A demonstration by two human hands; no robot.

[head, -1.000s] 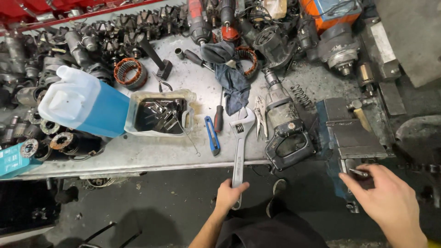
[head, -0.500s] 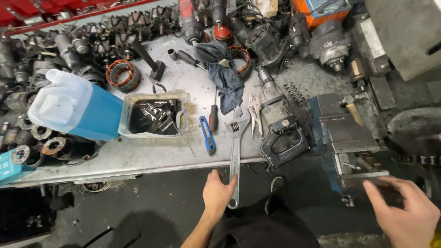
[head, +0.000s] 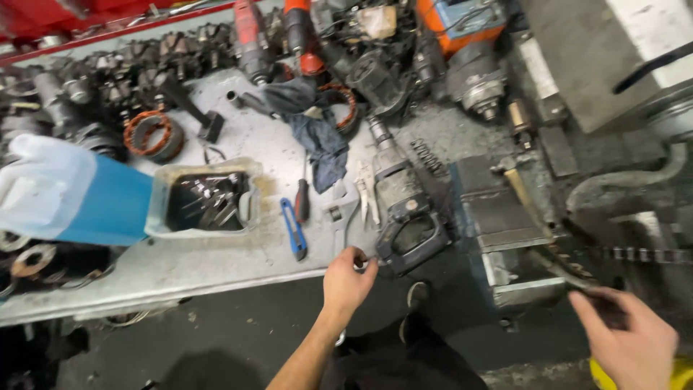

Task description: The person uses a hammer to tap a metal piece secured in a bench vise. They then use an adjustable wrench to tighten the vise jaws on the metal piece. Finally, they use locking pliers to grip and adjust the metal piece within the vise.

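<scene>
The bench is a grey metal top, stained and crowded along its far edge with dark motor parts. At its right end stands a blue-grey vise, its handle slanting down off the front toward the near right.

Left of the vise, at the bench's left end, a blue jug lies on its side, its cut-open white end forming a tray full of dark small parts. Just left of the vise lies a black power tool, long body pointing away, loop grip at the bench's front edge. Further from the vise, beyond the tool, a blue rag is crumpled on the bench. A copper-wound stator sits beyond the tray, well apart from the vise.

A grey wrench lies between the power tool and the tray, its jaw end away from the person, its handle running to the front edge. Pliers lie just beside the tool. A blue-handled knife and a black-and-red screwdriver lie left of the wrench.

The left hand, at the front edge left of the vise, has its fingers curled around the wrench's handle end. The right hand, below and right of the vise, has its fingers closed on the tip of the vise handle.
</scene>
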